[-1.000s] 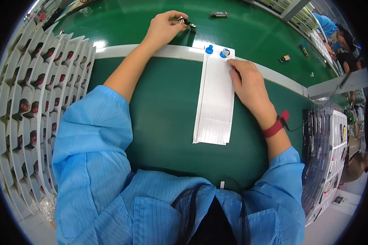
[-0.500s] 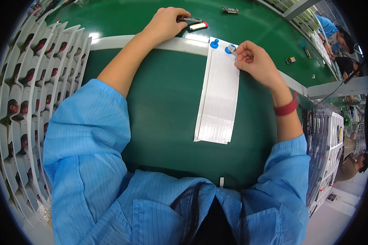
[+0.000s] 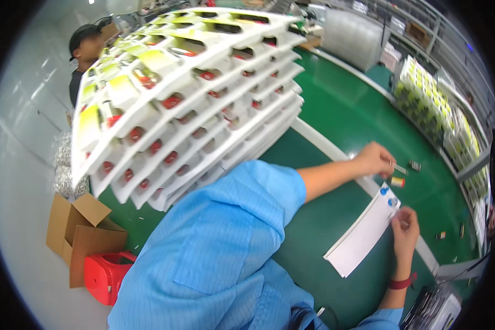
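Note:
My left hand reaches over the white rail with its fingers pinched on a slim, pale strip-like piece, blurred. Just below that piece lies a small yellow, red and white item on the green surface. A long white strip stack slants across the green mat, with two blue knobbed pegs at its far end. Close by the pegs, at the stack's right edge, my right hand has its fingers curled together. Whatever those fingers hold, if anything, is hidden.
Stacked white trays with red items rise at the left. A cardboard box and a red stool stand below. Beyond the white rail lie a dark item and another small item. A person is at far left.
The view has swung left and tilted, bringing the tray stack, box and stool into sight. My left hand remains by the small items, my right hand by the pegs.

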A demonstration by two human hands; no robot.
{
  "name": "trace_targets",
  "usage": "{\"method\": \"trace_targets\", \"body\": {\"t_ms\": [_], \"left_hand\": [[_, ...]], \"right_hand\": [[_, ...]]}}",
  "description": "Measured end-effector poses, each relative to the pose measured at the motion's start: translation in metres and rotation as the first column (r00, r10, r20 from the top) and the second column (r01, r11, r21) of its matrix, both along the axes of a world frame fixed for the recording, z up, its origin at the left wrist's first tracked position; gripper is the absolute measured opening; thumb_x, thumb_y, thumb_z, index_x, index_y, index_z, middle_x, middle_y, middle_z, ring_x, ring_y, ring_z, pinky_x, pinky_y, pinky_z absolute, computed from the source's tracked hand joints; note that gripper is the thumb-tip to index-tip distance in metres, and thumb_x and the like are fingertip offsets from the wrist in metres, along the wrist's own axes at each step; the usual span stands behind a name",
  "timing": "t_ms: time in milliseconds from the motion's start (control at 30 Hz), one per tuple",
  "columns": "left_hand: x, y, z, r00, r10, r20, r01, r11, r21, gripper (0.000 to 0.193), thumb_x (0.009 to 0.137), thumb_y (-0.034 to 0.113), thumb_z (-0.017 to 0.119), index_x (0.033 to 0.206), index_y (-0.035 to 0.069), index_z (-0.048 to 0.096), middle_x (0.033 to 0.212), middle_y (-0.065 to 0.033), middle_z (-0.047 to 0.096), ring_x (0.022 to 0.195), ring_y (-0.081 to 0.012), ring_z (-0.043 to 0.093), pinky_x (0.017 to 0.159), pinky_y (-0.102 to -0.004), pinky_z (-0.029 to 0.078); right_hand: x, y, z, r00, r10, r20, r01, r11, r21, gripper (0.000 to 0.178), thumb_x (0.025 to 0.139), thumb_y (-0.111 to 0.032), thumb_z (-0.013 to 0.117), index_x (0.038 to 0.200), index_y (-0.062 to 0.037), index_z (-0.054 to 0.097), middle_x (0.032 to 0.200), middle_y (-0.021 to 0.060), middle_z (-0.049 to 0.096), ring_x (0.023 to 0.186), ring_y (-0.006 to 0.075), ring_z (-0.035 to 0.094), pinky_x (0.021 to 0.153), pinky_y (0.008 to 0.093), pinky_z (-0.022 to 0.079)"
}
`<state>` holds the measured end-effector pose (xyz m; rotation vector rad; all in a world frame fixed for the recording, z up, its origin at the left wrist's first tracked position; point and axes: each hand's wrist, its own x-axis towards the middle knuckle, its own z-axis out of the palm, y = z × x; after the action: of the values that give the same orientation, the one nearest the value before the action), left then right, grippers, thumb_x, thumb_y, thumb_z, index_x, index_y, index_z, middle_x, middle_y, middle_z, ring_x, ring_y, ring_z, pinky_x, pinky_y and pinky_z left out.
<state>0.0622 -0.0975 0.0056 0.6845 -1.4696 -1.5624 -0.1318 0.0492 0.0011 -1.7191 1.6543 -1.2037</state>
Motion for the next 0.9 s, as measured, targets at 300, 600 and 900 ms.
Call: {"method": "trace_targets", "body": {"t_ms": [300, 600, 900], "left_hand": [[0.023, 0.03, 0.012, 0.964, -0.066, 0.257, 0.075, 0.997, -0.029, 0.017, 0.066, 0.011, 0.068, 0.071, -0.003, 0.061, 0.065, -0.0109, 0.063, 0.056, -0.0125, 0.06, 0.054, -0.0235, 0.05], [0.018, 0.038, 0.002, 0.794, 0.205, 0.573, 0.234, 0.766, -0.599, 0.025, 0.067, 0.023, 0.065, 0.084, 0.005, 0.065, 0.082, -0.0151, 0.064, 0.082, -0.031, 0.06, 0.073, -0.0393, 0.047], [-0.003, 0.062, 0.03, 0.967, 0.018, 0.255, 0.145, 0.782, -0.606, 0.018, 0.078, 0.015, 0.057, 0.082, 0.0, 0.066, 0.073, -0.0157, 0.064, 0.066, -0.0268, 0.061, 0.062, -0.0331, 0.046]], "right_hand": [[0.016, -0.005, 0.001, 0.976, -0.017, -0.219, 0.009, 0.999, -0.038, 0.016, 0.072, 0.004, 0.058, 0.088, 0.0012, 0.055, 0.076, 0.0064, 0.055, 0.064, 0.0136, 0.051, 0.063, 0.026, 0.044], [0.03, 0.013, 0.011, 0.931, -0.063, -0.358, -0.009, 0.981, -0.196, 0.015, 0.07, 0.007, 0.056, 0.084, 0.0015, 0.051, 0.074, 0.0099, 0.053, 0.065, 0.0205, 0.052, 0.061, 0.0298, 0.044], [0.042, 0.049, 0.064, 0.97, -0.178, -0.166, 0.025, 0.752, -0.659, 0.051, 0.076, 0.004, 0.055, 0.123, -0.0028, 0.036, 0.119, 0.0131, 0.042, 0.104, 0.0251, 0.047, 0.088, 0.0356, 0.038]]}}
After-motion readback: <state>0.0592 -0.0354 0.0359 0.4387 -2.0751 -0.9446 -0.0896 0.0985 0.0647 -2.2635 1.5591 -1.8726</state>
